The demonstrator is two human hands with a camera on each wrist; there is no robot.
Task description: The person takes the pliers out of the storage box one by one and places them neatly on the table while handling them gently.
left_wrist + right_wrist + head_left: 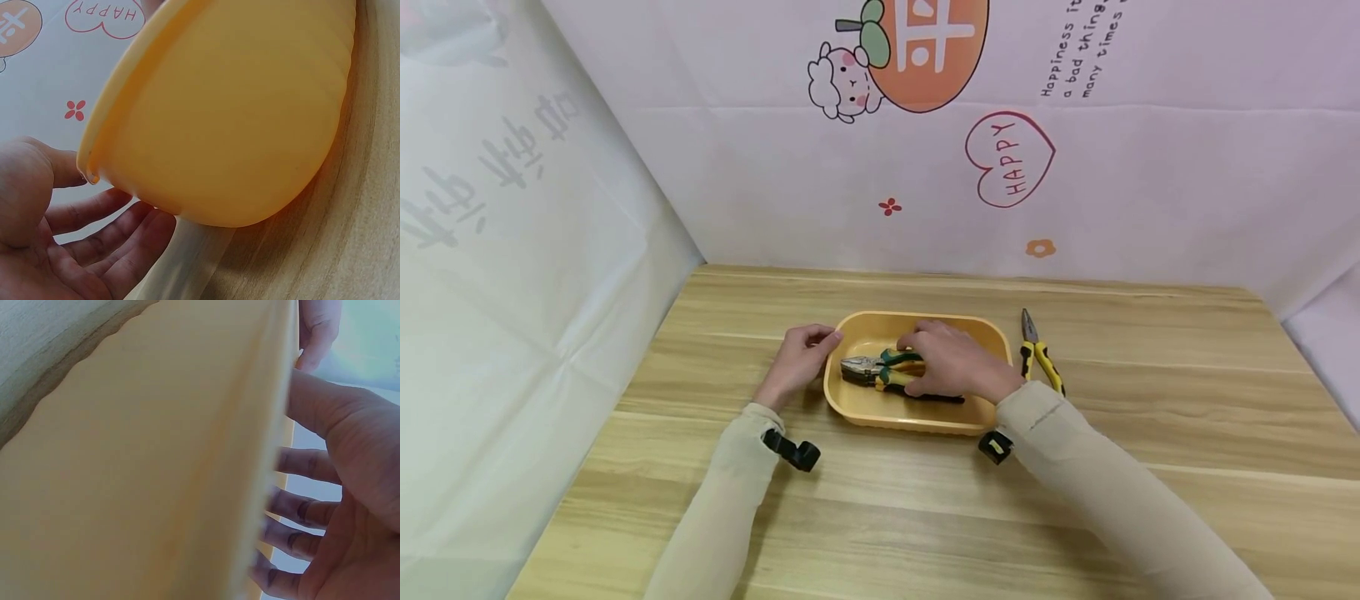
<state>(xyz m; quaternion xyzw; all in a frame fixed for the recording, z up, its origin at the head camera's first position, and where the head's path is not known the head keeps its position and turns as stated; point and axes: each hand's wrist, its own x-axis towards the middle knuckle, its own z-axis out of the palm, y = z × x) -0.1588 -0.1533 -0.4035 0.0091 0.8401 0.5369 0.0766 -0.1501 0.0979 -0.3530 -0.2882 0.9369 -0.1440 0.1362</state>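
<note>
A shallow yellow plastic basin (917,423) stands on the wooden table. Inside lie combination pliers (865,367) with a silver head and green, yellow and black handles. My left hand (801,354) holds the basin's left end, thumb at the rim and fingers against the outer wall, as the left wrist view shows. My right hand (951,362) reaches over the right side into the basin and grips the pliers by the handles, covering part of them. In the right wrist view, the basin wall hides the pliers and the right fingertips.
Long-nose pliers (1037,350) with yellow and black handles lie on the table, just right of the basin, nose pointing away. A white printed cloth (820,200) hangs behind the table and another on the left. The wooden table (880,517) stretches in front and to both sides.
</note>
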